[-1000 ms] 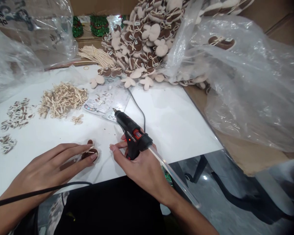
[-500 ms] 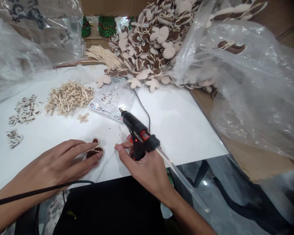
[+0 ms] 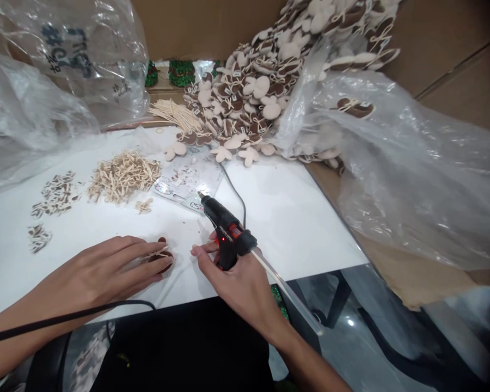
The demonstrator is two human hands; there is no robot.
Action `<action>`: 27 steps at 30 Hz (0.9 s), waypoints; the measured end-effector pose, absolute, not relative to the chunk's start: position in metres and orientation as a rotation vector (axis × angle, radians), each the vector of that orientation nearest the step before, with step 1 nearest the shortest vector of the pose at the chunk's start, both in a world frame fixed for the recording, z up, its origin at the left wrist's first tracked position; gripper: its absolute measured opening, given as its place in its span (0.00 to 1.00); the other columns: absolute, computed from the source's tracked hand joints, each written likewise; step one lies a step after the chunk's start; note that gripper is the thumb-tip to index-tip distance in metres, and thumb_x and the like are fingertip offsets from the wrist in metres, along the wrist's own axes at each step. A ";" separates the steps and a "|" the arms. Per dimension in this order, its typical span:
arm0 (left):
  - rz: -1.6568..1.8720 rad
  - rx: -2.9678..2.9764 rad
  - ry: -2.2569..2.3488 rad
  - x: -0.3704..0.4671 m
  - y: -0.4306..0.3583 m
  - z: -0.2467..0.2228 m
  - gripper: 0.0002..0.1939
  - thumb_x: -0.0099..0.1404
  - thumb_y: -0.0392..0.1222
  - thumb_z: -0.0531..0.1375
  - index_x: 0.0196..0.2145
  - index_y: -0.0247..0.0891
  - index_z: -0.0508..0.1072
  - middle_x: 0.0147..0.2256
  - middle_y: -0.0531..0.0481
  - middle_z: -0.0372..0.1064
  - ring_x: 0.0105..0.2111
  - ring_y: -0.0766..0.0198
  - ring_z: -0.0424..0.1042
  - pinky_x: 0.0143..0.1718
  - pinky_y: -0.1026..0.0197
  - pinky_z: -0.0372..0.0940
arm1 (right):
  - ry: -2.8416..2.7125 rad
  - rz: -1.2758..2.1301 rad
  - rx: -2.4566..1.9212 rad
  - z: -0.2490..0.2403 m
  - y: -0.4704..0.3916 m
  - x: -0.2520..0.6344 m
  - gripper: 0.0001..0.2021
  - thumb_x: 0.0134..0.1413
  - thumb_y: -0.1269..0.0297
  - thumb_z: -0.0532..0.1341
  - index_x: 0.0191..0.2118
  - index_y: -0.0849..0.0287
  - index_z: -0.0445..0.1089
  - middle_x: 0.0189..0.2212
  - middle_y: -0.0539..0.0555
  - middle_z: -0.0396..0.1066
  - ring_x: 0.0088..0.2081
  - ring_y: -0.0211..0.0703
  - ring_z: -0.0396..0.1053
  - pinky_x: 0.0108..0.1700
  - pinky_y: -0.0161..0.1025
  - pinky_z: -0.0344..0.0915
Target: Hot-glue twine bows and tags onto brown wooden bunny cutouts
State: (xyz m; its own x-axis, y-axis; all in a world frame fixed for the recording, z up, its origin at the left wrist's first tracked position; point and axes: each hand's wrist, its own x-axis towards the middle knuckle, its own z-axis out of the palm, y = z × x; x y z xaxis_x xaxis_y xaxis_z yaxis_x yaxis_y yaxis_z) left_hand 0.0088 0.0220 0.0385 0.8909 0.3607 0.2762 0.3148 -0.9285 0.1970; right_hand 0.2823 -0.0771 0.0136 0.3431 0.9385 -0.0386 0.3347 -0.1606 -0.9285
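My right hand [image 3: 245, 283] is wrapped round the handle of a black glue gun [image 3: 222, 218], whose nozzle points up and left and whose clear glue stick trails toward the lower right. Its thumb and a fingertip are close together in front of the handle. My left hand [image 3: 110, 267] lies low over the white table, fingers pressing on a small brown piece [image 3: 167, 261] with a pale cord bow. Part of that piece is hidden under the fingers. Beyond the nozzle lies a printed plastic sheet [image 3: 188, 177] with small bits on it.
A pile of cord bows [image 3: 124, 177] and small brown-white scraps [image 3: 57, 193] lie on the white table [image 3: 289, 218]. Behind are pale cord sticks [image 3: 175, 114] and a large heap of brown-and-cream pieces [image 3: 249, 98]. Plastic bags [image 3: 412, 163] flank the table; a cable runs behind the gun.
The view has tilted and shifted slightly, so the background sits lower in the picture. Both hands keep nearly the same pose, with the glue gun and the brown piece held as before.
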 end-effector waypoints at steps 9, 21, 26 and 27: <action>0.537 3.128 0.318 0.000 0.024 0.029 0.18 0.90 0.39 0.57 0.67 0.47 0.83 0.63 0.52 0.86 0.58 0.60 0.85 0.61 0.56 0.80 | -1.306 0.876 -1.550 0.007 -0.082 0.285 0.09 0.69 0.55 0.72 0.47 0.52 0.77 0.37 0.53 0.89 0.39 0.54 0.90 0.40 0.43 0.83; 0.408 3.016 0.521 -0.016 0.006 0.000 0.34 0.84 0.25 0.53 0.78 0.51 0.73 0.73 0.48 0.77 0.71 0.51 0.75 0.70 0.51 0.73 | -1.743 0.838 -1.470 0.001 -0.086 0.289 0.08 0.79 0.59 0.65 0.57 0.50 0.72 0.34 0.47 0.84 0.32 0.52 0.85 0.36 0.41 0.69; 0.384 2.958 0.554 -0.016 0.004 -0.002 0.38 0.82 0.22 0.52 0.79 0.52 0.72 0.74 0.49 0.76 0.72 0.50 0.73 0.70 0.51 0.74 | -1.789 0.841 -1.488 -0.006 -0.086 0.290 0.13 0.76 0.63 0.66 0.60 0.49 0.70 0.34 0.46 0.84 0.31 0.51 0.84 0.36 0.40 0.67; 0.384 2.946 0.548 -0.015 0.006 -0.001 0.37 0.82 0.23 0.52 0.78 0.52 0.73 0.73 0.48 0.77 0.71 0.51 0.74 0.69 0.52 0.75 | -1.795 0.843 -1.486 -0.006 -0.086 0.290 0.13 0.75 0.63 0.67 0.60 0.49 0.70 0.33 0.45 0.84 0.30 0.51 0.83 0.35 0.40 0.66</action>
